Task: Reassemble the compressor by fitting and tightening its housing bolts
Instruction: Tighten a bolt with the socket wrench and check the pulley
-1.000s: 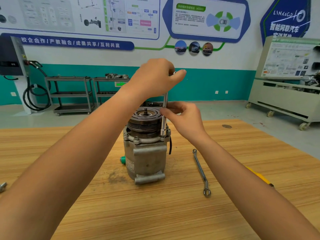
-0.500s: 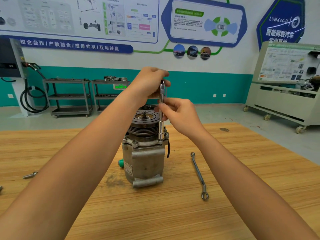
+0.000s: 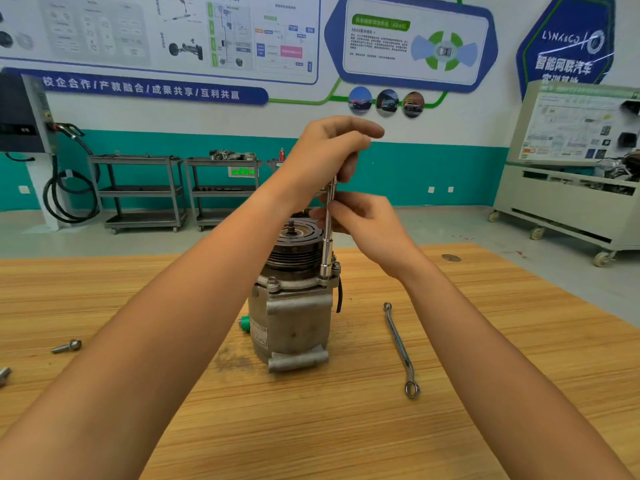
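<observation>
clamping your left grip atop the stiff socket driver, right grip pinching its slick shaft; the heavy compressor should sit steady

A white wall with a teal lower band fills the top of the frame. At upper left it carries a blue banner with white characters. A blue-framed info panel hangs at upper centre, above three round photos. At far left stands a dark charging unit with a coiled black hose. Two grey metal shelf carts stand against the wall. At right is a pale cabinet on castors with a sloped display board. The floor is grey, and the wooden surface spans the lower half.
</observation>
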A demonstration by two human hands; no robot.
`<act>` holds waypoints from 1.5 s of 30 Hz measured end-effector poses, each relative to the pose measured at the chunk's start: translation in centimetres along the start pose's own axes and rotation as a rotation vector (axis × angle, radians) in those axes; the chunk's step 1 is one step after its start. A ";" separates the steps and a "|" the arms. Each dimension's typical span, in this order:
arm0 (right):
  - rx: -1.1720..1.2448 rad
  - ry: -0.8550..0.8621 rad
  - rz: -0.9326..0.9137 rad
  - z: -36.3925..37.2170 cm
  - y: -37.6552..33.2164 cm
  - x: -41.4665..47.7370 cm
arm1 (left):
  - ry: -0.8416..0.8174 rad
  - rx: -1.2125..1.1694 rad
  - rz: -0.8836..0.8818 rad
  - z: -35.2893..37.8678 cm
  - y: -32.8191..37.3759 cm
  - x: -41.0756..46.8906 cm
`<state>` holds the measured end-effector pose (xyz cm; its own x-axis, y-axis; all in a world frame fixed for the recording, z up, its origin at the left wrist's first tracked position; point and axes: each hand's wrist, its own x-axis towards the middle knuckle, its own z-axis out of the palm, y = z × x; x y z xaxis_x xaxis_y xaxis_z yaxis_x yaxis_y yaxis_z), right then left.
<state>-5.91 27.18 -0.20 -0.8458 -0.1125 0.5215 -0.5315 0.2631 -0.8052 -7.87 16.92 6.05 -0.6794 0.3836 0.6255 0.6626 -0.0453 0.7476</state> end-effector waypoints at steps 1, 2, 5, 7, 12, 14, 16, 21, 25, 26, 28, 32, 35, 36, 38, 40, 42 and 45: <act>0.012 0.036 -0.016 -0.1 0.2 -0.1 | 0.015 0.030 -0.013 -0.3 -0.1 -0.2; -0.001 0.089 -0.033 0.0 0.4 -0.3 | 0.054 0.104 -0.022 -0.6 -0.3 -0.3; -0.162 0.266 -0.124 0.6 0.8 -0.5 | 0.236 0.349 -0.033 -1.1 -1.1 -0.5; -0.260 0.302 -0.165 1.4 0.6 -0.4 | 0.280 0.272 -0.088 -0.8 -1.2 -0.6; -0.461 0.207 -0.118 2.4 -0.4 0.0 | 0.239 0.229 -0.182 0.6 -1.1 0.1; -0.316 0.053 -0.056 1.7 -0.6 -0.2 | 0.186 0.283 -0.181 0.5 -1.2 0.2; -0.153 -0.064 -0.003 1.0 -0.5 -0.3 | 0.115 0.398 -0.117 0.2 -1.0 0.1; -0.194 0.138 -0.075 0.6 0.3 -0.5 | 0.103 1.093 0.122 0.2 0.0 -0.5; -0.247 0.346 -0.106 1.0 0.9 -0.8 | 0.251 1.172 0.205 0.4 0.6 -1.4; -0.264 0.347 -0.110 1.0 0.8 -0.8 | 0.253 1.085 0.188 0.3 0.6 -1.6; -0.235 0.259 -0.087 0.8 0.6 -0.9 | 0.249 0.765 0.087 -0.1 0.3 -1.9; -0.140 0.061 0.005 0.6 0.5 -0.9 | 0.248 0.025 -0.291 -1.4 -0.6 -2.0; -0.072 0.111 0.019 0.7 0.6 -0.6 | 0.234 -0.034 -0.370 -1.4 -0.8 -1.5; -0.035 0.138 0.021 0.8 0.6 -0.6 | 0.241 0.107 -0.340 -1.3 -0.7 -1.2; -0.022 0.216 -0.008 1.2 0.6 -0.8 | 0.218 0.563 -0.221 -0.9 -0.6 -1.0; -0.155 0.319 -0.113 1.8 0.6 -1.1 | 0.159 1.042 -0.125 -0.4 -0.6 -1.0; -0.282 0.390 -0.188 2.3 0.4 -1.2 | 0.132 1.218 -0.048 0.0 -0.5 -0.7; -0.304 0.295 -0.146 1.8 0.1 -0.9 | 0.011 1.001 0.004 -0.7 -0.2 -0.1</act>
<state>-5.27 25.57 -1.30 -0.6900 0.0969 0.7173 -0.5694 0.5391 -0.6205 -8.15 16.24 5.96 -0.6761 0.3762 0.6335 0.6216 0.7529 0.2163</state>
